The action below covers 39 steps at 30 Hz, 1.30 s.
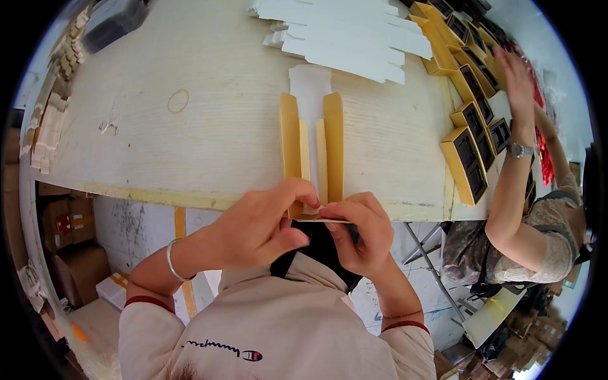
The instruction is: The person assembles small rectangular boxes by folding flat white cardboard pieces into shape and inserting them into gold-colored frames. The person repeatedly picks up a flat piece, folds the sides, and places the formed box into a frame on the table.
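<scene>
A partly folded carton, gold on its side walls and white on its base, lies in front of me at the table's near edge. Its two long walls stand up, and a white end flap stretches flat away from me. My left hand has curled fingers on the near end of the carton, its thumb standing off below. On the same end, my right hand pinches the near flap between thumb and fingers. The fingertips of both hands almost meet there, and they partly hide the fold.
Flat white carton blanks are stacked at the far side of the table. Gold boxes with black inserts stand in rows at the right, where a co-worker's arm reaches. A rubber band lies at left.
</scene>
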Each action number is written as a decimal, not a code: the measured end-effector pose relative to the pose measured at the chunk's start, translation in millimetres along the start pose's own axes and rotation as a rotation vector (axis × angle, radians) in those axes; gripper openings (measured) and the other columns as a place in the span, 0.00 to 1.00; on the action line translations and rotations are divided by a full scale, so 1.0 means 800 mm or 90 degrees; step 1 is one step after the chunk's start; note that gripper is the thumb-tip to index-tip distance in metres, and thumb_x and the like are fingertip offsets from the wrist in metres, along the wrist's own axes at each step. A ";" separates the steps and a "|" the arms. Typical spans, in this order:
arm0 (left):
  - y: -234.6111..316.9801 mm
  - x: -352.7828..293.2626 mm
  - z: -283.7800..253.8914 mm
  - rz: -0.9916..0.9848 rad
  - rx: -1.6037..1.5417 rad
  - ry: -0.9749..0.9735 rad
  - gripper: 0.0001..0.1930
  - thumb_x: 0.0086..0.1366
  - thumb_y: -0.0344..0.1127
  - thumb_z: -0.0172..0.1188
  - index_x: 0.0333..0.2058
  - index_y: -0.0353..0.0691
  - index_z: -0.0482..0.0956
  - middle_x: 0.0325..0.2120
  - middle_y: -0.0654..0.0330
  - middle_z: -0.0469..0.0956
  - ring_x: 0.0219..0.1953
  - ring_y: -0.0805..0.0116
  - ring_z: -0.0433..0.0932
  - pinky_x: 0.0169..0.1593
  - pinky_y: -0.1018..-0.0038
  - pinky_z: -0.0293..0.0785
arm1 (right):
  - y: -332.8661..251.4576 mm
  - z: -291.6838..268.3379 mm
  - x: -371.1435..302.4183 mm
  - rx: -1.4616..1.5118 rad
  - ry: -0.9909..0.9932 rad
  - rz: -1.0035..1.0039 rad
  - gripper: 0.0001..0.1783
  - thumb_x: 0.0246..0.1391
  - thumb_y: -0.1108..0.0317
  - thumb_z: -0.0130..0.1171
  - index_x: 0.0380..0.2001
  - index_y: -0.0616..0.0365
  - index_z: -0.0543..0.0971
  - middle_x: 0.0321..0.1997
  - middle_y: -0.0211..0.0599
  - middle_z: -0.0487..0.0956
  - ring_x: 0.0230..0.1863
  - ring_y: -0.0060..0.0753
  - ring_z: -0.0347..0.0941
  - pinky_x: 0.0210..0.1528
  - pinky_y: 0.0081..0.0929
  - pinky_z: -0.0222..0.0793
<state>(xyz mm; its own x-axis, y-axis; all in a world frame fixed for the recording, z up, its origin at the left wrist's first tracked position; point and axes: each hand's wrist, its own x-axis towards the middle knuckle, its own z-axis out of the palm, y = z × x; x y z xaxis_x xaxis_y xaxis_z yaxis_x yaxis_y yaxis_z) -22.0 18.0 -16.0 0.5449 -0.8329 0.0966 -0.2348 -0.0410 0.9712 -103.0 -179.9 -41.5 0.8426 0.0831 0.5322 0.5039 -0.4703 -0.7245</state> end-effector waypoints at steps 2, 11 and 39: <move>-0.010 -0.004 0.012 0.037 0.086 0.039 0.15 0.65 0.27 0.56 0.47 0.33 0.62 0.41 0.51 0.76 0.25 0.73 0.74 0.27 0.78 0.71 | -0.001 0.002 0.003 0.027 0.001 0.046 0.18 0.41 0.85 0.62 0.40 0.64 0.76 0.34 0.39 0.79 0.29 0.37 0.68 0.29 0.27 0.65; -0.017 0.008 0.028 0.115 0.067 0.149 0.18 0.61 0.20 0.53 0.48 0.38 0.59 0.51 0.48 0.66 0.26 0.55 0.75 0.28 0.69 0.71 | 0.006 0.016 -0.002 -0.075 0.082 -0.015 0.20 0.47 0.78 0.66 0.45 0.65 0.73 0.36 0.44 0.78 0.27 0.30 0.70 0.26 0.23 0.66; 0.017 0.007 0.025 0.087 0.676 0.039 0.09 0.46 0.25 0.58 0.29 0.37 0.75 0.25 0.61 0.70 0.22 0.68 0.71 0.21 0.76 0.67 | -0.020 -0.018 0.029 -0.309 -0.275 -0.038 0.07 0.40 0.76 0.58 0.25 0.60 0.72 0.26 0.35 0.64 0.29 0.34 0.65 0.28 0.29 0.62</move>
<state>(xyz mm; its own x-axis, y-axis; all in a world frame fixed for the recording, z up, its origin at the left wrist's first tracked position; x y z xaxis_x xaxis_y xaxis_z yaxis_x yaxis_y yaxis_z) -38.2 2.1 -6.7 0.4937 -0.8389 0.2291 -0.8605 -0.4332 0.2680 -94.5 -183.1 -11.2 0.8674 0.4190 0.2683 0.4940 -0.7893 -0.3647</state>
